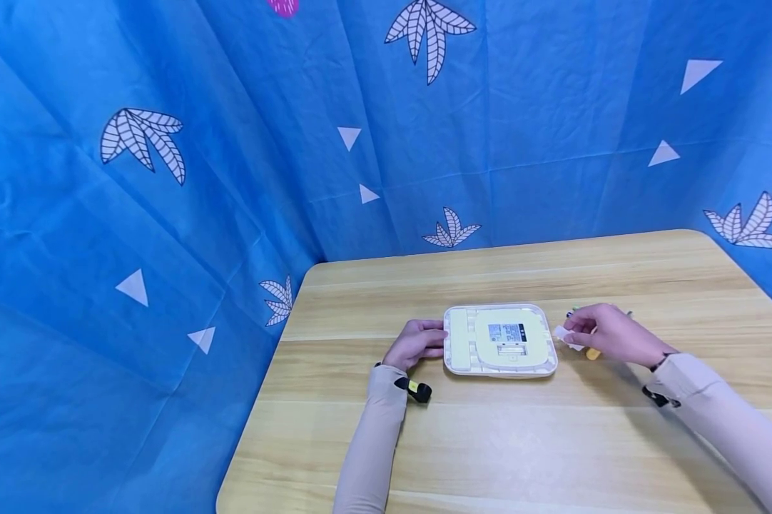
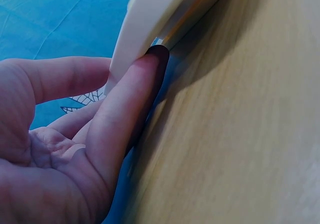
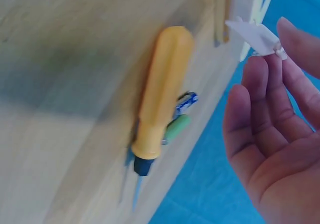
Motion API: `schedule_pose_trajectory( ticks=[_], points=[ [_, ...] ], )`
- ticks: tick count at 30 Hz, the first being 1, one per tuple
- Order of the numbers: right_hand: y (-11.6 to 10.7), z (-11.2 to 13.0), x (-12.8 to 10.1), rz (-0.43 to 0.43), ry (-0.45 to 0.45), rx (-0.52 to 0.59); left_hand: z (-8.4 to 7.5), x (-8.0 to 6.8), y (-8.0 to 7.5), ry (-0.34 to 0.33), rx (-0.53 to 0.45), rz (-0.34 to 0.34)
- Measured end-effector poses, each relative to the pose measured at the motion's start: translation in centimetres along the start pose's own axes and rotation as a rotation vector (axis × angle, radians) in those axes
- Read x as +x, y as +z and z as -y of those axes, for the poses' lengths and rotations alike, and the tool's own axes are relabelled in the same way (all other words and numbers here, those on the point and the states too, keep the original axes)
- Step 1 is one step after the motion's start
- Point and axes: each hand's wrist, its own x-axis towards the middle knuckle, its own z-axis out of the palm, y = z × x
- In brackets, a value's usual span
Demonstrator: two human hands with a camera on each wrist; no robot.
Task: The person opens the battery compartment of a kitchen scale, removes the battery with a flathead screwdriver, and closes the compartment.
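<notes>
A flat white device [image 1: 468, 343] with rounded corners lies on the table, its underside with a printed label [image 1: 506, 333] facing up. Below the label is a small uncovered recess [image 1: 511, 350] that looks like a battery compartment. My left hand [image 1: 414, 344] pinches the device's left edge; the left wrist view shows the edge [image 2: 145, 26] between the digits, tilted against the table. Just off the device's right edge, my right hand [image 1: 607, 333] holds a small white plastic cover [image 3: 257, 37] between thumb and fingertips.
Beneath my right hand lies a yellow-handled screwdriver [image 3: 167, 78]. Beside it are a blue battery [image 3: 187, 101] and a green battery [image 3: 177, 128]. A blue patterned curtain [image 1: 540, 143] hangs behind and to the left of the wooden table [image 1: 508, 450].
</notes>
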Motion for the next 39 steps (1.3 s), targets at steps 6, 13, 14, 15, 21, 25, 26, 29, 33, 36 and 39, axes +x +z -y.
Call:
schedule_pose_trajectory(
  ticks=[6, 13, 14, 15, 21, 25, 26, 29, 33, 36, 39],
  points=[
    [-0.3, 1.4, 0.3, -0.033, -0.013, -0.039, 0.0, 0.1, 0.0, -0.003, -0.004, -0.002],
    [0.2, 2.6, 0.9, -0.073, -0.086, -0.083, 0.1, 0.2, -0.1, -0.003, -0.003, -0.007],
    [0.3, 2.7, 1.0, -0.075, -0.094, -0.09, 0.2, 0.3, -0.1, -0.004, -0.003, -0.009],
    [0.4, 2.9, 1.1, -0.077, -0.101, -0.096, 0.2, 0.3, -0.1, -0.006, -0.003, -0.01],
    [1.1, 4.2, 1.7, -0.082, -0.161, -0.122, 0.3, 0.3, -0.1, -0.002, -0.006, -0.009],
    [1.8, 4.7, 2.0, -0.082, -0.206, -0.155, 0.3, 0.3, -0.1, 0.001, -0.004, -0.008],
    [2.0, 4.8, 2.1, -0.081, -0.214, -0.165, 0.3, 0.3, -0.1, 0.001, -0.003, -0.008],
    [2.6, 5.1, 2.3, -0.088, -0.24, -0.208, 0.3, 0.3, 0.0, 0.0, -0.003, -0.012],
    [3.5, 5.7, 2.5, -0.092, -0.246, -0.266, 0.2, 0.3, 0.0, 0.004, -0.004, -0.014],
    [4.2, 6.0, 2.7, -0.075, -0.23, -0.282, 0.2, 0.3, 0.0, 0.004, -0.005, -0.012],
    [4.8, 6.2, 2.8, -0.063, -0.247, -0.296, 0.3, 0.2, 0.0, 0.004, -0.002, -0.012]
  ],
)
